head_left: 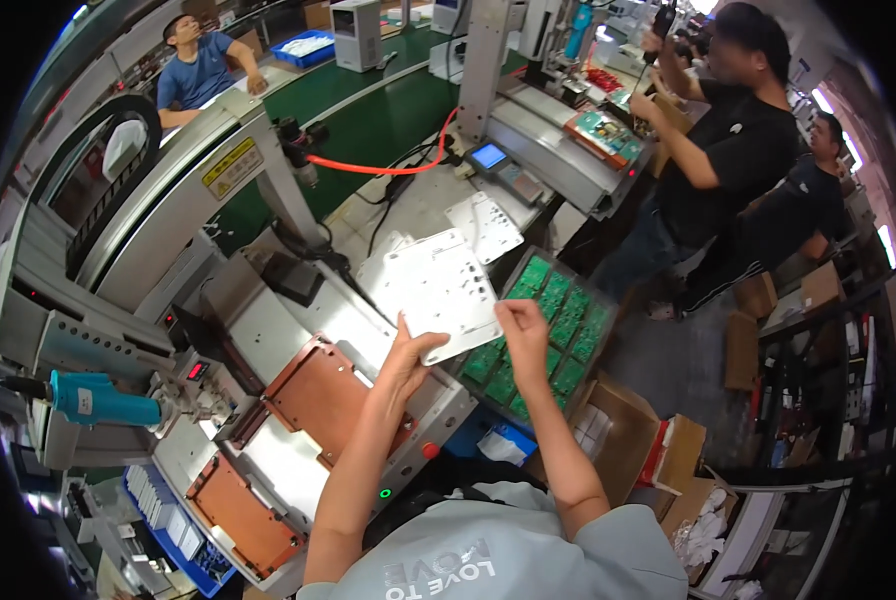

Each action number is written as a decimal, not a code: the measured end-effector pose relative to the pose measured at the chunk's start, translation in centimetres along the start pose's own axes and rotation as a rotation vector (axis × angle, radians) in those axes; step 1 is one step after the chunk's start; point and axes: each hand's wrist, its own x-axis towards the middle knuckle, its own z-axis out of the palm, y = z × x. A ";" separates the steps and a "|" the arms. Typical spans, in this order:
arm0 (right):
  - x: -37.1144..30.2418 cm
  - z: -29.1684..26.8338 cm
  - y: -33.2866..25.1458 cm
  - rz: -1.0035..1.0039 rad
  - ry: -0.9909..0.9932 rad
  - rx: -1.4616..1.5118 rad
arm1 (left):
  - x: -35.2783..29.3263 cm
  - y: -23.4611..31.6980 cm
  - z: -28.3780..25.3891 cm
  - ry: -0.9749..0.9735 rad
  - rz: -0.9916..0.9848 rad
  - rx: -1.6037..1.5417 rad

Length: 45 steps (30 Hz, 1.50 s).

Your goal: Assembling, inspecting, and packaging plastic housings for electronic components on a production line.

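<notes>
A flat white panel (433, 290) with rounded corners and several small holes and dark spots is held up in front of me, tilted. My left hand (405, 362) grips its near left corner, with the thumb on the upper face. At the panel's right edge, the fingers of my right hand (523, 330) are pinched together; their tips are partly hidden. Beyond the held panel, another white panel (486, 225) lies on the worktable. A tray of green circuit boards (578, 325) sits under and beside my right hand.
To the left stands a machine with orange-brown fixtures (320, 392), a teal screwdriver unit (108, 398) and a red button (430, 450). A blue bin (183, 540) holds white parts. Cardboard boxes (618, 430) stand at right. Co-workers (718, 150) are at the far right and far left.
</notes>
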 end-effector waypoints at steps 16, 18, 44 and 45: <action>6.2 -3.4 -9.4 -0.727 0.231 -0.763 | -0.3 1.3 -0.5 0.002 0.031 -0.077; 8.7 -2.3 -12.3 -0.850 0.173 -1.011 | -0.2 1.5 -0.3 0.006 0.048 -0.073; 6.8 2.4 -14.8 -0.137 -0.369 0.233 | -17.3 4.7 -5.0 0.247 0.289 -0.127; 5.7 1.8 -14.5 -0.022 -0.486 0.420 | -18.1 4.4 -5.3 0.267 0.294 -0.133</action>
